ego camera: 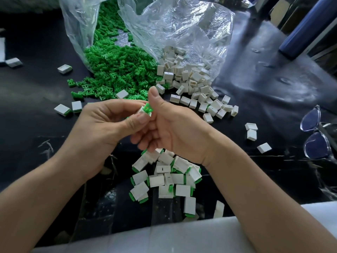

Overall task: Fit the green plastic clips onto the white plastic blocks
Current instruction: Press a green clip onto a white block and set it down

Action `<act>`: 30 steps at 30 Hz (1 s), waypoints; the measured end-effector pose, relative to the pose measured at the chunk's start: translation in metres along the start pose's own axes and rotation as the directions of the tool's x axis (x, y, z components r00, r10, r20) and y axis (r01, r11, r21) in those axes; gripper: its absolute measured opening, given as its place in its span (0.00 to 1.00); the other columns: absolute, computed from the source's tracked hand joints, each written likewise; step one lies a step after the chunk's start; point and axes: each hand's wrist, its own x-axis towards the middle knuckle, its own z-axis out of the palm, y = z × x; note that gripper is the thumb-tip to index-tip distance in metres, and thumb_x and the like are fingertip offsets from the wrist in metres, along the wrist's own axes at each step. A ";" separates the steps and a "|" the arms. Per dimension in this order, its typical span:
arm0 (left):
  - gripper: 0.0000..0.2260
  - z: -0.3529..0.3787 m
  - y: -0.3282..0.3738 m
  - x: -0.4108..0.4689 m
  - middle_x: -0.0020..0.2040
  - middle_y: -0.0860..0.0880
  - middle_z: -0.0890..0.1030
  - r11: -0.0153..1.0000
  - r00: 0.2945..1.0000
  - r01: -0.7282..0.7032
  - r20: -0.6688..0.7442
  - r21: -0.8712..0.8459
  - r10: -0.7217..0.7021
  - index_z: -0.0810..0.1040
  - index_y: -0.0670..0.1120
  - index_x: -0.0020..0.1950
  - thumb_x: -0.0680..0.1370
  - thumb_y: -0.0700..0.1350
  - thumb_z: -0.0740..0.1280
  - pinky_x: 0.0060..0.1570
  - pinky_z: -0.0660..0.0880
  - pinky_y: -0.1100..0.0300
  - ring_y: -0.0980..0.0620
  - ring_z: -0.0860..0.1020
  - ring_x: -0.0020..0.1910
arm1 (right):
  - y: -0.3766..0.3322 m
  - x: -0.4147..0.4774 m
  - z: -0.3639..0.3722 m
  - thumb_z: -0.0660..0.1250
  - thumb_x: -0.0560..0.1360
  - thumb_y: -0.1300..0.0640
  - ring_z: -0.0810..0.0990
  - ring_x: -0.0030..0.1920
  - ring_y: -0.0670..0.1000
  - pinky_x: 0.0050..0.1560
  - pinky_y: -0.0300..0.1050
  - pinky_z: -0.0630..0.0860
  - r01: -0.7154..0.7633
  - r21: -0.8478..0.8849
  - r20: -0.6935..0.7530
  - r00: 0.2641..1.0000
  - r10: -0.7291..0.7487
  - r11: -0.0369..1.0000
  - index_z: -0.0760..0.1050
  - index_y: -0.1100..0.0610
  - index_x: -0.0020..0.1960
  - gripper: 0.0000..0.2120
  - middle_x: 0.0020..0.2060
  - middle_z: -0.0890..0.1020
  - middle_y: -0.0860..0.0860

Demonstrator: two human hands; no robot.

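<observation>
Green clips [116, 68] across glossy black tabletop [273, 84]

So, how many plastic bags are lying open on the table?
2. The left bag at the back spills green clips. The right bag beside it spills white blocks. The view cuts off at the top, so another may be hidden.

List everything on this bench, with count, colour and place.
clear bags: two, transparent, far centre.
green clips: large heap, green, spilling from left bag.
white blocks: many, white, spilling from right bag; strays scattered.
fitted blocks: one pile, white with green, near centre.
glasses: one, clear-framed, right edge.
blue cylinder: one, far right.
table cover: one, dark.
held block: one, white, with green held clip atop.
left hand: grips held block.
right hand: pinches held clip.
</observation>
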 end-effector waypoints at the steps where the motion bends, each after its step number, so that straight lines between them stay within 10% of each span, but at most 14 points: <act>1: 0.10 0.001 0.000 0.000 0.32 0.46 0.81 1.000 1.000 -0.009 0.010 -0.011 0.009 0.85 0.46 0.42 0.63 0.46 0.71 0.29 0.77 0.58 0.48 0.74 0.27 | 0.000 0.000 0.000 0.46 0.75 0.38 0.74 0.31 0.48 0.34 0.38 0.70 -0.001 0.009 0.004 1.000 0.001 1.000 0.72 0.59 0.39 0.28 0.33 0.77 0.54; 8: 0.11 0.002 -0.001 -0.001 0.29 0.43 0.80 0.997 0.995 -0.070 0.065 0.006 0.070 0.83 0.42 0.47 0.66 0.43 0.70 0.32 0.78 0.55 0.44 0.78 0.27 | 0.002 -0.001 0.003 0.49 0.79 0.43 0.66 0.28 0.47 0.30 0.39 0.64 0.010 -0.028 -0.072 0.997 -0.012 1.000 0.72 0.62 0.41 0.25 0.28 0.70 0.51; 13: 0.07 0.000 -0.004 -0.001 0.30 0.43 0.79 0.996 0.993 -0.090 0.075 0.025 0.088 0.83 0.42 0.43 0.68 0.42 0.69 0.34 0.79 0.52 0.41 0.78 0.28 | 0.001 -0.002 0.005 0.50 0.79 0.45 0.64 0.28 0.46 0.30 0.37 0.62 -0.003 -0.082 -0.104 0.995 -0.005 0.997 0.66 0.72 0.64 0.31 0.29 0.67 0.50; 30: 0.09 0.001 -0.003 -0.001 0.29 0.45 0.79 0.999 0.999 -0.046 0.025 -0.007 0.046 0.85 0.46 0.43 0.65 0.45 0.71 0.33 0.78 0.54 0.43 0.78 0.28 | -0.002 -0.003 0.007 0.49 0.80 0.45 0.63 0.27 0.46 0.29 0.38 0.59 -0.014 -0.012 -0.091 0.996 0.013 1.000 0.67 0.70 0.65 0.29 0.29 0.67 0.51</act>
